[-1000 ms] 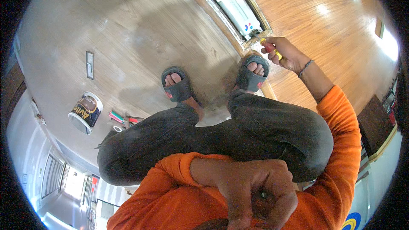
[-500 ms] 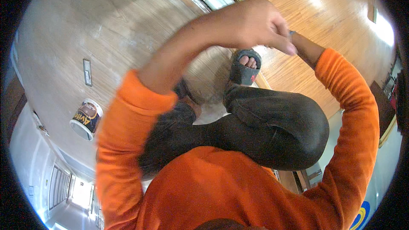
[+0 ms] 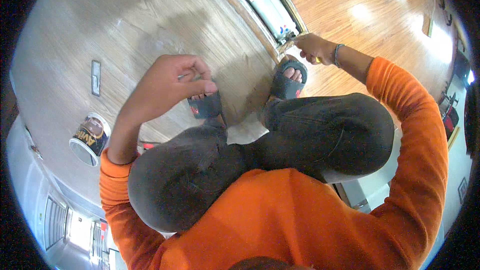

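My right hand [image 3: 316, 49] is at the near right corner of a floor recess, its fingers closed round a slim tool. A bit of yellow [image 3: 318, 60] shows below the fist; the tool's working end is hard to make out. In the recess lies a long silver metal box [image 3: 265, 5], like a door floor closer, with a round fitting at its far end and coloured marks at its near end. My left hand [image 3: 172, 82] hovers above the wood floor near my left sandal [image 3: 206, 106]. Its fingers curl loosely, thumb apart, with nothing visible in them.
A white tub [image 3: 90, 139] with a dark label lies at the left. Nearby, a narrow metal plate [image 3: 96, 77] is set in the greyish wood floor [image 3: 150, 25]. Orange-brown wood flooring [image 3: 345, 0] lies beyond the recess. My right sandal [image 3: 287, 82] is close to the recess's near end.
My left hand has drawn back left and nearer, away from the recess. My right hand, mostly hidden before, now shows at the recess corner. More of the metal box is visible.
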`<state>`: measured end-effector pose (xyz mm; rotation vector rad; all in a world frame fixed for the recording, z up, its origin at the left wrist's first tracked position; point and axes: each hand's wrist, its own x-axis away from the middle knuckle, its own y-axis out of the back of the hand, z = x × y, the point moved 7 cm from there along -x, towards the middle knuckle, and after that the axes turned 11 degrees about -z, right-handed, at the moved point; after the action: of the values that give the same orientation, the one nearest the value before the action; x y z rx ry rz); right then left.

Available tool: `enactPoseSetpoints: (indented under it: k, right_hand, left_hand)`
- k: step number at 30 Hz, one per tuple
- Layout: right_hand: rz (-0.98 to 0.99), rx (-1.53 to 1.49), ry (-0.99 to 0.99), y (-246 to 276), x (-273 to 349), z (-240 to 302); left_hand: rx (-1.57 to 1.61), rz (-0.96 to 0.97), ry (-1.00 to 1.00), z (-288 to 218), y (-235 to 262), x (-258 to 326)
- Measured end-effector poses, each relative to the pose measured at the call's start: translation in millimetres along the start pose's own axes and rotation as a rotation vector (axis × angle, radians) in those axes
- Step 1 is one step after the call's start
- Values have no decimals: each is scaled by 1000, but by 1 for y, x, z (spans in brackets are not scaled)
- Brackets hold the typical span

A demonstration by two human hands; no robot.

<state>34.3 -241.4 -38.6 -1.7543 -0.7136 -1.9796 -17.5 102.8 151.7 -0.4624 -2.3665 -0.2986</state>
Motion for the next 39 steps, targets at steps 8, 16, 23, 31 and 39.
enactPoseSetpoints:
  k: [8,16,23,31,39]
  right_hand:
    - [-244,1076,859,4,-9,5]
    - [-445,1729,988,-39,34,35]
    - [39,573,464,13,-11,7]
    - [6,593,402,16,1,31]
    - [160,499,393,23,-9,21]
  left_hand:
    - [2,20,-184,-13,-18,-12]
    - [-28,44,-94,-10,-19,-2]
    - [-61,10,-123,-2,-17,7]
    - [-362,29,-286,-26,-25,-23]
    - [-446,53,-502,-48,-56,-80]
